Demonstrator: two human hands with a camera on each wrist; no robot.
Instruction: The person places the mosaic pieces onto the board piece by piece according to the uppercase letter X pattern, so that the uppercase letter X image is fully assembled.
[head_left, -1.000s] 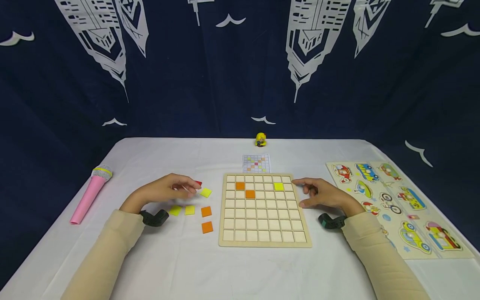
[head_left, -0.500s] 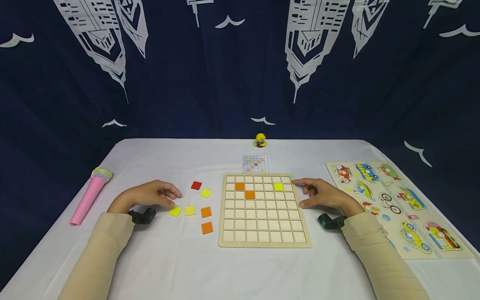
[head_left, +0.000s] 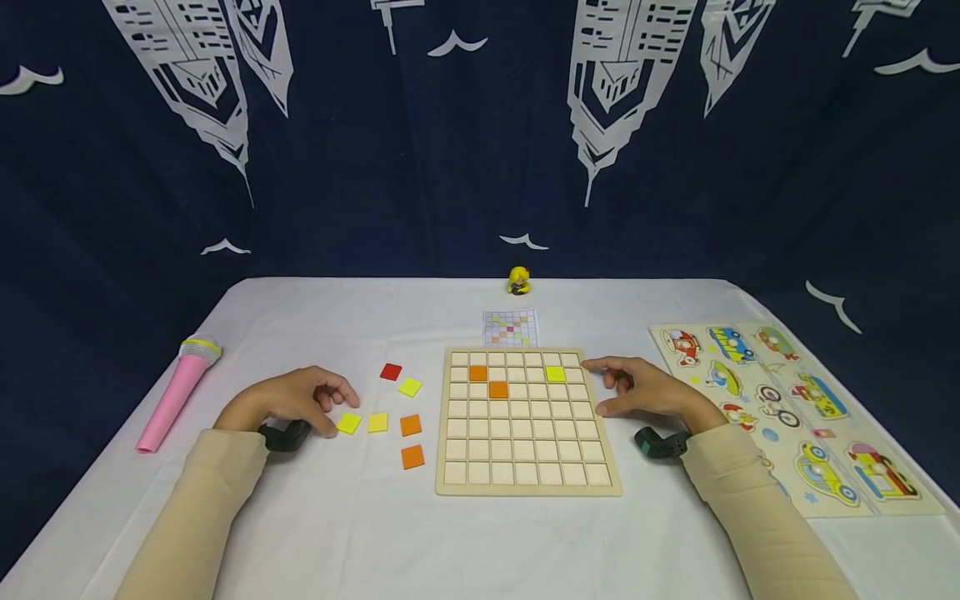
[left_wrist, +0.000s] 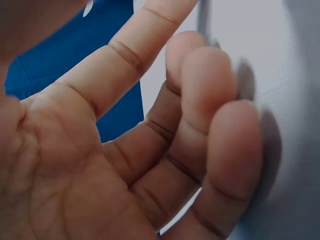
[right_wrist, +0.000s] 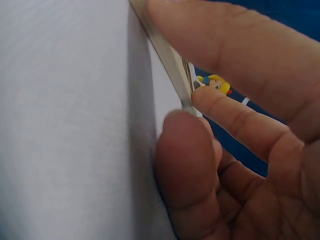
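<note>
My left hand rests low over the white cloth, thumb tip beside a yellow square tile. Its loosely bent fingers hold nothing in the left wrist view. To the right lie two more yellow tiles, a red tile and two orange tiles. A wooden grid board sits in the middle, with two orange tiles and a yellow tile in its cells. At the board's right edge, my right hand touches the rim with index finger and thumb; its other fingers curl loosely.
Behind the board lies a small card printed with a coloured grid, and beyond it a yellow-haired figurine. A pink microphone lies at the far left. On the right is a picture puzzle board with vehicles.
My left hand has left the red tile, which now lies flat on the cloth, and has moved left and nearer to the leftmost yellow tile. The right hand has stayed at the board's edge.
</note>
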